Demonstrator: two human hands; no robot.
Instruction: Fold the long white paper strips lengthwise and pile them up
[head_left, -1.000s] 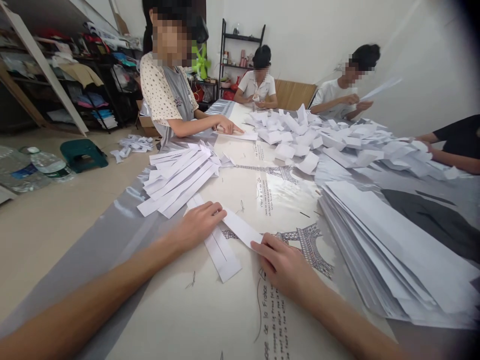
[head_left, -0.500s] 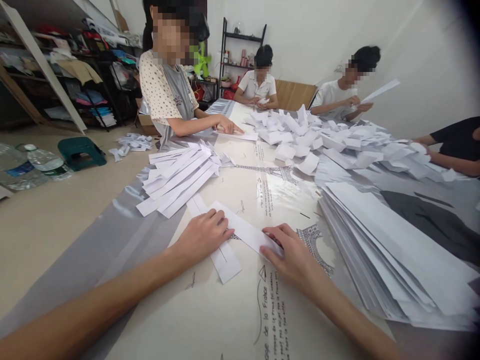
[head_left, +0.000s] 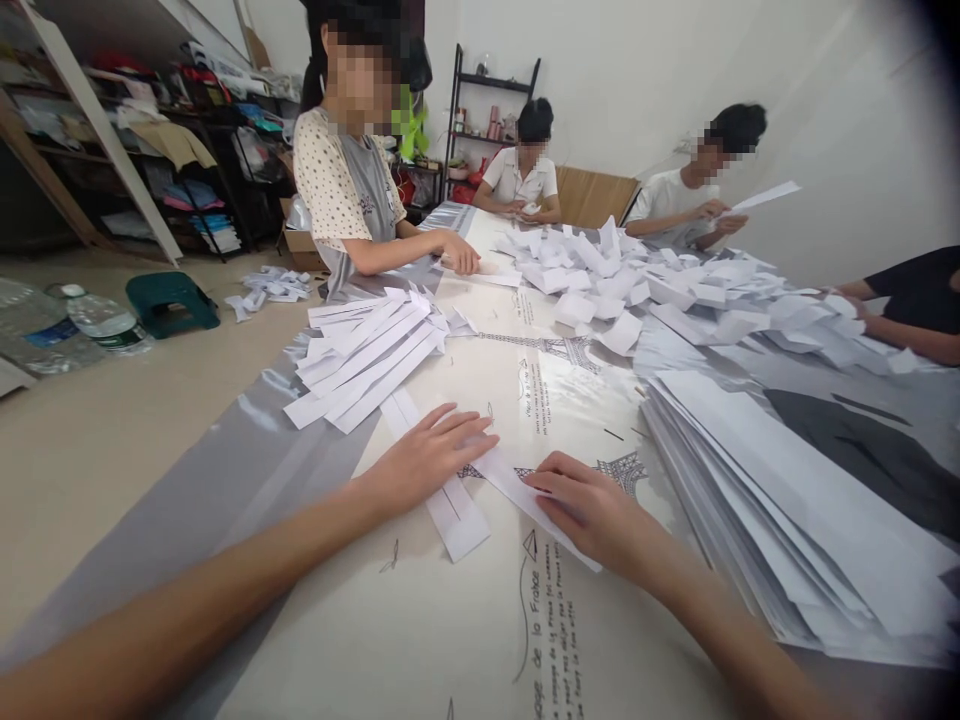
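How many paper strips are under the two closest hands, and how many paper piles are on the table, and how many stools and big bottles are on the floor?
Strips: 2, the lined strip and the plain strip
Piles: 3, the strip pile, the loose heap and the flat stack
Stools: 1, the green stool
Bottles: 2, the capped bottle and the bottle beside it
Total: 8

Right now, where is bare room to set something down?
Bare tablecloth lies nearer the camera than the left hand and right hand, and between the strip pile and paper heap. Crowded: that heap, the paper stack, and strips under hands.
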